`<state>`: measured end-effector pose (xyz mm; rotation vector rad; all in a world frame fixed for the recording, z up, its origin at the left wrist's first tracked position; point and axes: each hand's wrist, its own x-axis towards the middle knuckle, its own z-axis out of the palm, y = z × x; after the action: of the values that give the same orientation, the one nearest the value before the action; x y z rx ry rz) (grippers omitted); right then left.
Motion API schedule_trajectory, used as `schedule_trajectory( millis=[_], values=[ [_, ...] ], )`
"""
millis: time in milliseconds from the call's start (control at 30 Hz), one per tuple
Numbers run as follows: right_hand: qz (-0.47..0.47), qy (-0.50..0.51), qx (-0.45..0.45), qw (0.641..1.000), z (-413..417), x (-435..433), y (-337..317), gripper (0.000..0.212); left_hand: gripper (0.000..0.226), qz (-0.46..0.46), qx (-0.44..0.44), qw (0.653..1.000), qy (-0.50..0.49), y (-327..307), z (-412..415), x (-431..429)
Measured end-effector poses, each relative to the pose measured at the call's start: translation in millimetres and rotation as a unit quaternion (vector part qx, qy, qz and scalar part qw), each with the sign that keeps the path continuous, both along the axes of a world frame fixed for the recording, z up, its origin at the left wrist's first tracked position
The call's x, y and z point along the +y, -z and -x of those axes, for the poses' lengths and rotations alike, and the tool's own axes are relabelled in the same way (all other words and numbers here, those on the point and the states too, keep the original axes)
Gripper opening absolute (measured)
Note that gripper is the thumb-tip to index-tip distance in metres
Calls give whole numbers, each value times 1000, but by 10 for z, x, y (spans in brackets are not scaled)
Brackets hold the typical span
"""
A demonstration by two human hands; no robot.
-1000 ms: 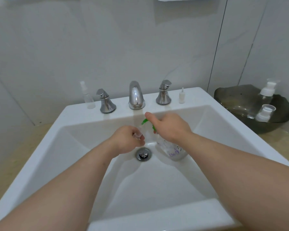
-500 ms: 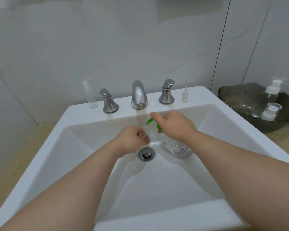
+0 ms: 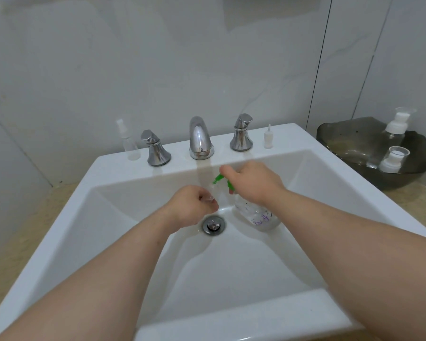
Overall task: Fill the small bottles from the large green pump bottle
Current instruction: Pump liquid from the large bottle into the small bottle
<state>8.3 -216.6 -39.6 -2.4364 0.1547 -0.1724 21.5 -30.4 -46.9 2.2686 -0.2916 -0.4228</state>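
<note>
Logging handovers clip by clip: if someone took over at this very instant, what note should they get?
Left hand grips a small clear bottle just below the green nozzle, above the drain.
Right hand grips the head of the pump bottle, which sits in the sink.
Done: fill level cannot be told.
Left: spray bottle on the ledge, two capped bottles in the dark bowl.

Very little has changed in the last 1 second. My view swung slightly right and came back. The left hand (image 3: 191, 207), pinching the small bottle (image 3: 209, 198), has edged a touch toward the green nozzle (image 3: 218, 178) of the pump bottle (image 3: 256, 219) held by the right hand (image 3: 256, 184).
</note>
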Motion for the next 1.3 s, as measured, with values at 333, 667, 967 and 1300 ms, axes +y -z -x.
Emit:
schedule_trajectory(
  millis=[333,667,967,1300],
  values=[
    [13,5,-9,1000,-10,1,32,73,19,1,-2,1000,-1,-3,-2,-1],
    [17,13,-3,1000,31,26,-22,81,23,-5,-18,1000,-4,17,-15,7],
    [-16,13,4,1000,-13,18,-8,67,6,-7,-22,1000,2,2,-27,10],
    [-5,14,1,1000,-7,5,-33,55,7,-17,-20,1000,1,26,-43,14]
  ],
)
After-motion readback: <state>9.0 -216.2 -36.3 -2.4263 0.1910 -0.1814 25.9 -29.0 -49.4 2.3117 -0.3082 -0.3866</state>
